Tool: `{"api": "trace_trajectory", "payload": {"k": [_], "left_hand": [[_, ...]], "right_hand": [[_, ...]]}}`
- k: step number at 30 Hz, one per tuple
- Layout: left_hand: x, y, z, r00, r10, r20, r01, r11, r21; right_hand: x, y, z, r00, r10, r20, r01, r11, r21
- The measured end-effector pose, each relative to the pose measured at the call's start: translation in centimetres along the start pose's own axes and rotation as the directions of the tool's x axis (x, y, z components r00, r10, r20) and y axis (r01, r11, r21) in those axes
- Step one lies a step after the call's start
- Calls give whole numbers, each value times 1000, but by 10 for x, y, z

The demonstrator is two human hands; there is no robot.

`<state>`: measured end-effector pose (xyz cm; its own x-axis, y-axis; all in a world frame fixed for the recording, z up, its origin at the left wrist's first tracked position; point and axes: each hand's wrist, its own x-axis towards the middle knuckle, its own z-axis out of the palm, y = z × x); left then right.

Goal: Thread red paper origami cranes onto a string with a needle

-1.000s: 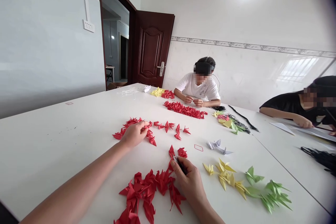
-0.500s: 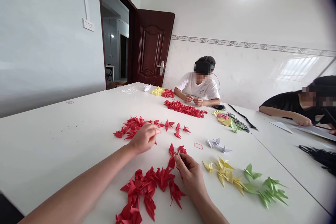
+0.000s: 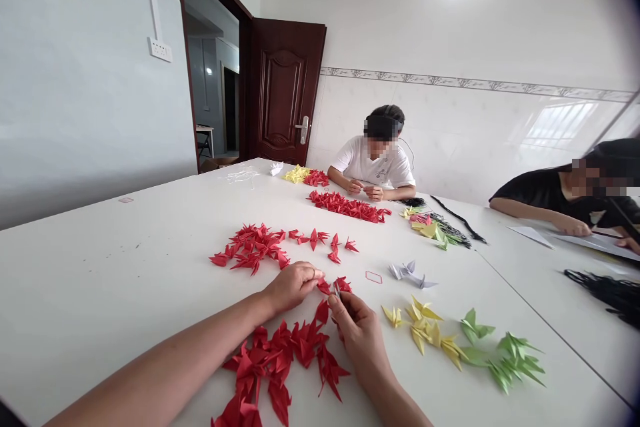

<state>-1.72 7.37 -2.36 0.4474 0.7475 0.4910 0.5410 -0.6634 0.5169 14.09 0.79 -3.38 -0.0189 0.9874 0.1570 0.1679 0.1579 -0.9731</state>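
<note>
My left hand [image 3: 295,285] is closed, its fingertips pinched at a red paper crane [image 3: 324,286] in the middle of the table. Close by on the right, my right hand [image 3: 359,323] grips a slim metal-tipped tool [image 3: 337,290]; most of it is hidden in the fingers, so its kind cannot be told. Another red crane [image 3: 344,283] shows just behind that tool. Below both hands lies a cluster of red paper cranes [image 3: 260,357]. Beyond my left hand is a second red pile [image 3: 255,245], with several loose red cranes [image 3: 315,238] to its right.
Yellow cranes [image 3: 425,327], green cranes [image 3: 515,357] and pale lilac cranes [image 3: 411,273] lie to the right. Across the table [image 3: 165,307], a person in white [image 3: 375,160] works behind a red row [image 3: 350,207]. Another person in black [image 3: 545,195] sits near black cords [image 3: 603,293].
My left hand has moved right and toward me, from beside the far red pile to the crane by my right hand. My right hand stays nearly in place with the tool.
</note>
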Motion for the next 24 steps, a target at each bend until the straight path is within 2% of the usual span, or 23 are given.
{"api": "trace_trajectory", "payload": {"k": [4,7,12,15,19,24], "left_hand": [[-6,3,-8,989,-99,-114,82,986,-143],[-10,7,-11,973,-122,-195,81,975,-206],[-13,17,-12,974,28,-224,-67,984,-167],[-13,20,-12,964,71,-255,-104,988,-117],[-12,14,-15,959,78,-273,-96,994,-52],[-12,9,-18,945,234,-229,-239,971,6]], "right_hand": [[0,1,0,999,-31,-9,30,998,-48],[0,0,0,999,-51,-1,51,995,-82],[-2,-4,0,996,-79,51,86,985,-147],[-3,-5,-1,995,-94,27,97,983,-156],[-4,-5,-1,994,-111,22,113,982,-153],[-3,-5,2,988,-140,70,150,974,-168]]}}
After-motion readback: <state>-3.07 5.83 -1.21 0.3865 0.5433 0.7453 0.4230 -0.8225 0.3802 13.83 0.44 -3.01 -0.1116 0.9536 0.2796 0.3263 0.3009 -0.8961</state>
